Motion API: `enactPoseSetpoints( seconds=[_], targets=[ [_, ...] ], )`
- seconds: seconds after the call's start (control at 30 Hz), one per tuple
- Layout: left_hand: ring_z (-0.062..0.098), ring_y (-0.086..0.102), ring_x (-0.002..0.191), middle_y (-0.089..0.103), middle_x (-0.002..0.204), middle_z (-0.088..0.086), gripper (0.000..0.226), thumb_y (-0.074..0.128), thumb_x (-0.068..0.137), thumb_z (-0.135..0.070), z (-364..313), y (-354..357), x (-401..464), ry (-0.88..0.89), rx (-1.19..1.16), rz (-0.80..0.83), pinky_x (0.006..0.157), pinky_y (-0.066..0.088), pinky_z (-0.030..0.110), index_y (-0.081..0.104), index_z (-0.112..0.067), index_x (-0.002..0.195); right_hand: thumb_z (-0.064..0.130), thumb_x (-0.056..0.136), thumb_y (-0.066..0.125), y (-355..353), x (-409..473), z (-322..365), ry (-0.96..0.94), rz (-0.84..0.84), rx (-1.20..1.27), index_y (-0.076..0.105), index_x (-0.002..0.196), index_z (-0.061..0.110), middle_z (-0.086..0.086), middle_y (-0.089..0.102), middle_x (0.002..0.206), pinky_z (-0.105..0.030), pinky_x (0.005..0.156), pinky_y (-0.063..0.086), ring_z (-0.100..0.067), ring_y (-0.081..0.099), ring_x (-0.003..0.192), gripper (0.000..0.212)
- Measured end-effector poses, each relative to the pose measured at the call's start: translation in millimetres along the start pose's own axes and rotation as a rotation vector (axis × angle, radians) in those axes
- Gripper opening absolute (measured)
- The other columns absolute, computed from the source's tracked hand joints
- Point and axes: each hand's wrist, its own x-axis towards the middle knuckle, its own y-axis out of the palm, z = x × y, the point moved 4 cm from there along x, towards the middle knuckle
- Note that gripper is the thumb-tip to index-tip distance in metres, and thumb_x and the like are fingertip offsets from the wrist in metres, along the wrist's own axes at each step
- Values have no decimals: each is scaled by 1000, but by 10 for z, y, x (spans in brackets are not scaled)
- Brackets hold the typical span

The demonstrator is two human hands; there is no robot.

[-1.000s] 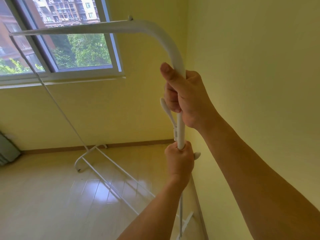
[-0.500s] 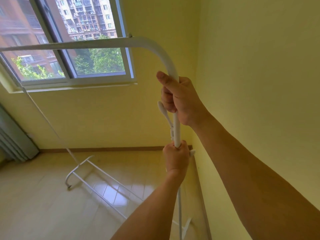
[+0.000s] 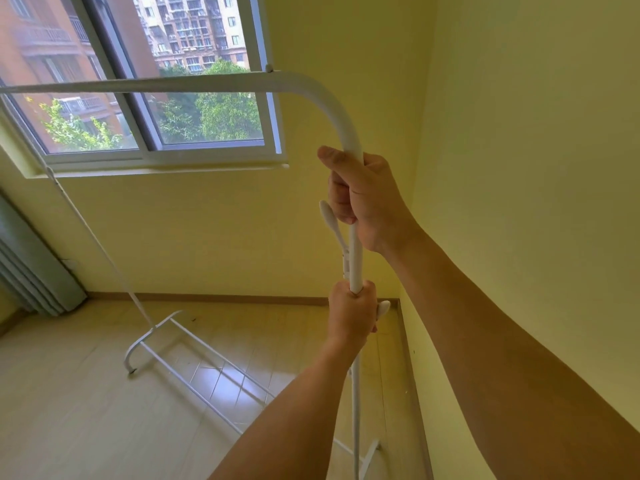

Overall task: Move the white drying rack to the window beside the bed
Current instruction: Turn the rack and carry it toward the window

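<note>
The white drying rack (image 3: 194, 85) is a tall tube frame with a top bar that curves down into an upright post. My right hand (image 3: 363, 199) grips the post just under the curve. My left hand (image 3: 351, 315) grips the same post lower down, beside a white peg. The rack's far foot (image 3: 152, 336) and its two lower rails rest on the wooden floor. The window (image 3: 166, 109) stands right behind the top bar. No bed is in view.
A yellow wall (image 3: 519, 168) runs close along the right of the rack. A grey curtain (image 3: 31, 265) hangs at the left edge. Pale wooden floor (image 3: 69, 410) stretches to the left of the rack's base.
The view has swung up and to the left, so the window shows more fully and the curtain has come into sight. Both hands keep the same grip on the post.
</note>
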Motion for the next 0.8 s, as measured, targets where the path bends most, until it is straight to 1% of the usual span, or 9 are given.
enactPoseSetpoints(
  seconds=[0.2,0.4,0.57,0.8],
  targets=[
    [10,39,29,42,36,-6,37,45,83,-17,44,-101,479,23,15,-44,32,36,20,38,-19,46,13,94,57,40,477,-209,4,19,0,29,48,20,6,23,40,-23,39,17,-13,16,37,54],
    [10,41,29,43,37,-4,37,45,84,-19,86,-93,927,28,48,-83,31,36,21,41,-18,47,13,94,57,-33,894,-368,27,30,11,27,50,20,7,22,41,-23,40,16,-13,15,39,54],
    [10,41,31,43,44,4,34,45,83,-21,90,5,1309,41,57,-110,31,35,21,40,-17,49,13,95,56,-182,1260,-471,20,47,-4,26,52,19,6,21,42,-23,40,16,-13,15,38,53],
    [12,43,33,44,45,6,31,44,77,-26,103,286,1949,44,76,-168,33,36,24,40,-15,48,14,95,55,-544,1877,-651,31,80,2,24,53,19,4,18,44,-24,40,16,-13,15,38,52]
  ],
)
